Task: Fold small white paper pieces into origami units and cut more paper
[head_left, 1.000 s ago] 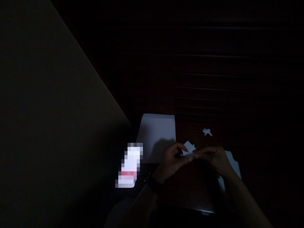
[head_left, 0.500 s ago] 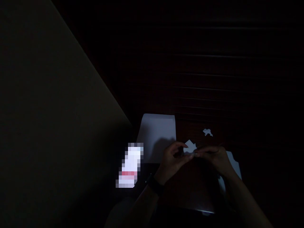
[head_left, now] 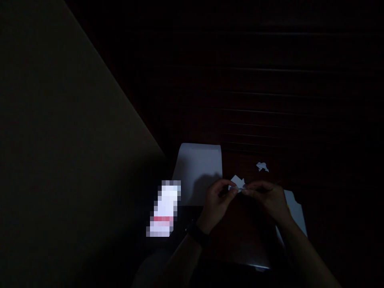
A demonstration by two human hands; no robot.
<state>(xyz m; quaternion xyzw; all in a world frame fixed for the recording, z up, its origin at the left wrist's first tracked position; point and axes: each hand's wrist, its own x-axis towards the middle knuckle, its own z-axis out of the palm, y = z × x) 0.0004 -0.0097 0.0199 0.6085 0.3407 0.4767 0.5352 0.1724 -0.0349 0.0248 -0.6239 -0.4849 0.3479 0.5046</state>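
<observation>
A small piece of folded white paper [head_left: 237, 181] is held between my two hands over the dark table. My left hand [head_left: 217, 202] pinches its left and lower edge between thumb and fingers; a dark band circles that wrist. From the right, my right hand [head_left: 268, 198] pinches the near edge, its thumb close to the left one. Pointed corners of the paper stick up beyond the fingertips. Its lower part is hidden by the fingers. Farther back on the table lies another small folded white paper figure [head_left: 262, 166], touched by neither hand.
To the left, a large white sheet [head_left: 199, 164] lies in partial shadow. Beside it glows a pixelated phone-like screen [head_left: 164, 208]. More white paper [head_left: 295, 210] lies under my right forearm. A pale wall [head_left: 75, 140] rises at the left; the dark table [head_left: 237, 240] reflects light at its front edge.
Both hands have shifted slightly, bringing the folded paper a little to the left. The right fingers and both thumbs have moved closer together along its near edge.
</observation>
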